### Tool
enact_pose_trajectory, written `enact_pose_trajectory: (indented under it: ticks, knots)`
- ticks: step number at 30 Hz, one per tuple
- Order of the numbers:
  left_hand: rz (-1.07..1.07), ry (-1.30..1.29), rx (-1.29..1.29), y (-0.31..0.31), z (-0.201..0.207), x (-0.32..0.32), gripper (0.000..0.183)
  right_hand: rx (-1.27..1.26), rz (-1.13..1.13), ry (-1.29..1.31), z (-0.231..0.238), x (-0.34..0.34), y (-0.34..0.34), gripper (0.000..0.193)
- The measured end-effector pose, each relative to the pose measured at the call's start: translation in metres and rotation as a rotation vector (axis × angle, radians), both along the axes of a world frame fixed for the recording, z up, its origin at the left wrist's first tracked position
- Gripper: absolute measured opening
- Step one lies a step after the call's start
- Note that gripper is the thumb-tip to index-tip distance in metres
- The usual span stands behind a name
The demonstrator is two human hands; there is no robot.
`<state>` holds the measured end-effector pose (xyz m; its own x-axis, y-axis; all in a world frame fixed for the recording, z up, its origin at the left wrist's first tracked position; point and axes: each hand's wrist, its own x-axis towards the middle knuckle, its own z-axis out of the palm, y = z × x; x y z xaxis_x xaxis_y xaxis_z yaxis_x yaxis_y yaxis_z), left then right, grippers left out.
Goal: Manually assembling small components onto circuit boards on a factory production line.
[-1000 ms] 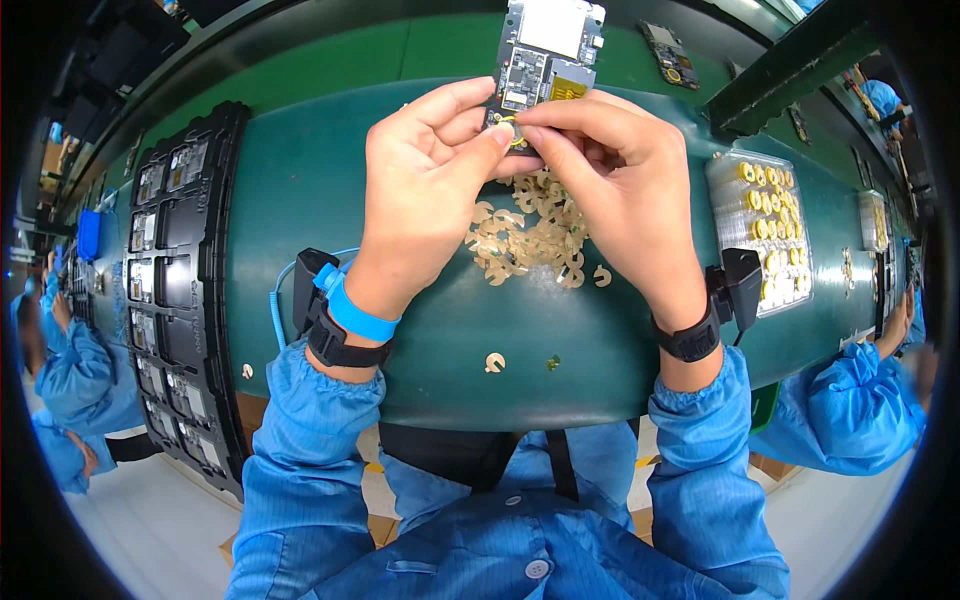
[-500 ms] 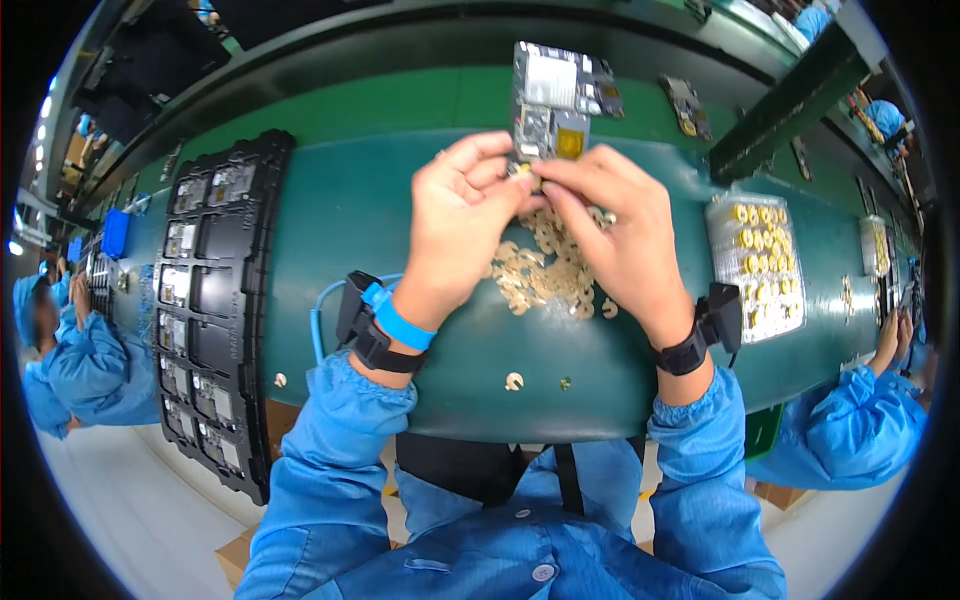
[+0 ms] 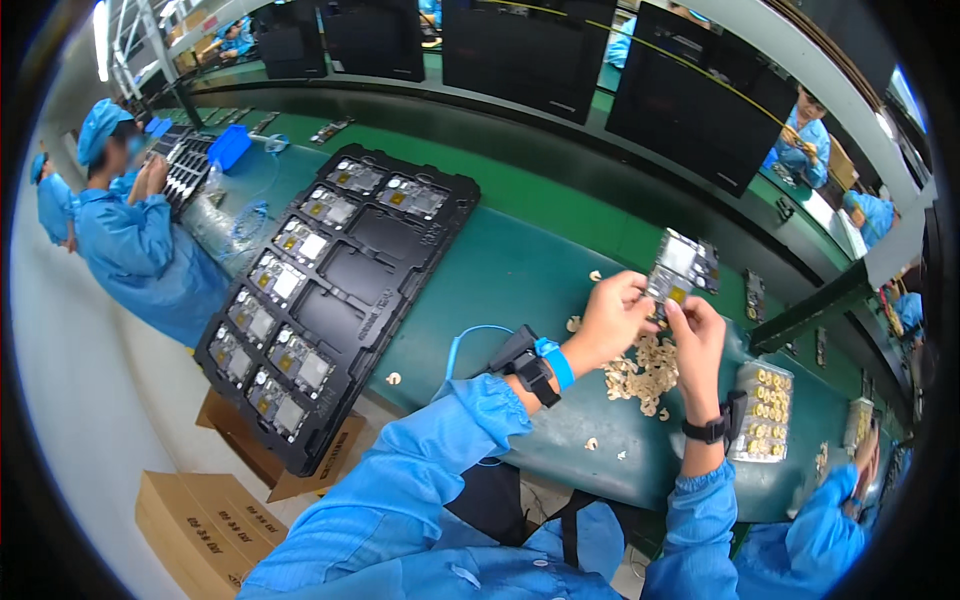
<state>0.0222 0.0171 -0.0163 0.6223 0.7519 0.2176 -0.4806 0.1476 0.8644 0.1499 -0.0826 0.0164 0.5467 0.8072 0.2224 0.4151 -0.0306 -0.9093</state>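
Note:
A circuit board (image 3: 680,256) with a silver shield and a yellow patch is held up over the green table. My left hand (image 3: 612,320) is closed on its lower left edge. Thumb and fingers of my right hand (image 3: 698,345) pinch its lower right part, close to the yellow patch. Below my hands lies a pile of small cream C-shaped pieces (image 3: 645,375). To the left, a black compartment tray (image 3: 385,318) carries several similar boards, and some of its pockets are bare. What lies between my fingertips at the board's lower end is hidden.
A clear plastic tray (image 3: 762,425) of yellow round parts sits right of my right wrist. Brown cartons (image 3: 205,530) stand on the floor at lower left. A green post (image 3: 810,310) rises at the right. A co-worker in blue (image 3: 150,245) is at the far left.
My view has swung left, bringing the whole black tray and the cartons into sight. Both hands still hold the circuit board, and my right thumb now lies against its face.

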Motion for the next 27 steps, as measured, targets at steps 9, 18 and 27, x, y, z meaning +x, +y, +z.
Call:
enact_pose_trajectory:
  ticks: [9, 18, 27]
  knots:
    - [0.349, 0.106, -0.091, 0.023, -0.008, 0.0, 0.06, -0.115, 0.05, 0.212, -0.002, 0.049, 0.15, 0.027]
    - [0.383, 0.12, -0.061, 0.024, -0.008, -0.011, 0.027, -0.185, -0.264, -0.649, 0.002, 0.022, 0.132, 0.037]
    - [0.404, 0.095, -0.001, 0.034, -0.009, -0.013, 0.019, -0.185, -0.318, -0.533, 0.072, 0.054, -0.141, 0.021]
